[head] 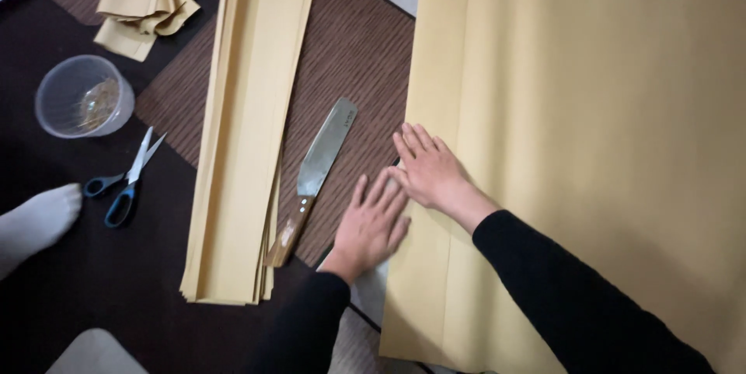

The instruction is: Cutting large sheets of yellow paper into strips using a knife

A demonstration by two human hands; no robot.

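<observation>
Two hands flat, fingers spread, gripping nothing: left hand [371, 226] and right hand [426, 172] press the folded left edge of a large tan paper sheet [590, 156] on the floor. Stack of cut strips [249, 125] lies leftward; knife [315, 176] idle between. Much sheet uncut.

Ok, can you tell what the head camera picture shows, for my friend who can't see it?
Two hands, the left hand and the right hand, press flat on the folded edge of a big tan paper sheet on the floor. Beside them lie a wide knife with a wooden handle, a stack of paper strips, blue scissors and a clear plastic cup.
</observation>
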